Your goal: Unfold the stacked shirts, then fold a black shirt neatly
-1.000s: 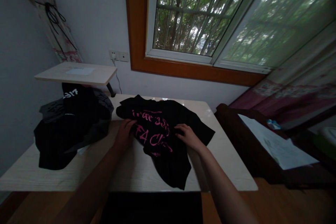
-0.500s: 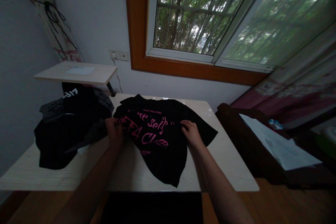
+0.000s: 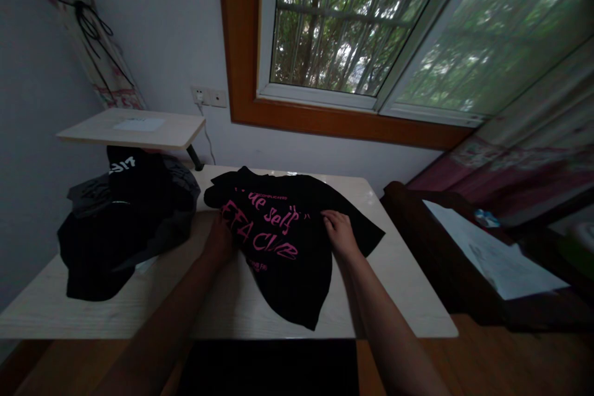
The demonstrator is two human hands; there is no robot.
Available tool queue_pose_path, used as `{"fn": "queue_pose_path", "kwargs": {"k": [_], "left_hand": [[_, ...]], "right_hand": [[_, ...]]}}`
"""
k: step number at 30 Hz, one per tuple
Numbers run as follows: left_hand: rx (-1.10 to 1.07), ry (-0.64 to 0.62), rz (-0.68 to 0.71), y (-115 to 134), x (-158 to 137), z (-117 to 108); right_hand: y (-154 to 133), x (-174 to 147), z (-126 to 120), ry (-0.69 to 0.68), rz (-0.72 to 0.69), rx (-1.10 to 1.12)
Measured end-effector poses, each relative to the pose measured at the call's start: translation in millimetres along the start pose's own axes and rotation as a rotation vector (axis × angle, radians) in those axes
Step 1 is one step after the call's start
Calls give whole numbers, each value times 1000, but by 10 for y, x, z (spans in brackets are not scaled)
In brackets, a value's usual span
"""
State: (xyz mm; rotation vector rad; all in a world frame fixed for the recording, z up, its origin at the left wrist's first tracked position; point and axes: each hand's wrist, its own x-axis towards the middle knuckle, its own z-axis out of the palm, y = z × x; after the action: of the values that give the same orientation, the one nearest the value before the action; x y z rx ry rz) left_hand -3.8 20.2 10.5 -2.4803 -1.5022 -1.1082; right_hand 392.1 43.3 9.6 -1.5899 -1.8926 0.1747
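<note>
A black T-shirt [image 3: 306, 272] with pink lettering lies spread and partly folded on the pale wooden table [image 3: 394, 284]. At its left edge my left hand [image 3: 219, 240] is closed on the cloth, the fingertips partly hidden by the fabric. Over on the right side of the print, my right hand [image 3: 341, 232] pinches the shirt, with thumb and fingers close together. The shirt's right part reaches past that hand as a pointed corner, and its lower tip points toward the table's front edge.
A heap of black and grey clothes [image 3: 125, 223] sits on the table's left, under a small raised shelf [image 3: 97, 127] holding a paper. Behind are a wall socket [image 3: 208, 97] and a window. Dark furniture [image 3: 440, 253] with a white sheet stands at right.
My left hand has moved right, away from the clothes heap, drawing the shirt's left edge inward so the print bunches there. My right hand has hardly moved.
</note>
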Motion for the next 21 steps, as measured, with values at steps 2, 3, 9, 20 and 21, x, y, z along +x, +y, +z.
{"fn": "queue_pose_path", "kwargs": {"k": [2, 3, 9, 20, 21], "left_hand": [[46, 25, -84, -19, -18, 5], [61, 29, -133, -41, -34, 9], [107, -143, -423, -199, -138, 65], [-47, -199, 50, 114, -48, -21], [-65, -206, 49, 158, -53, -16]], "right_hand": [[-2, -15, 5, -10, -14, -32], [-4, -23, 9, -16, -12, -51], [-38, -56, 27, -30, 34, -132], [-73, -64, 40, -33, 26, -197], [-73, -65, 41, -34, 26, -206]]}}
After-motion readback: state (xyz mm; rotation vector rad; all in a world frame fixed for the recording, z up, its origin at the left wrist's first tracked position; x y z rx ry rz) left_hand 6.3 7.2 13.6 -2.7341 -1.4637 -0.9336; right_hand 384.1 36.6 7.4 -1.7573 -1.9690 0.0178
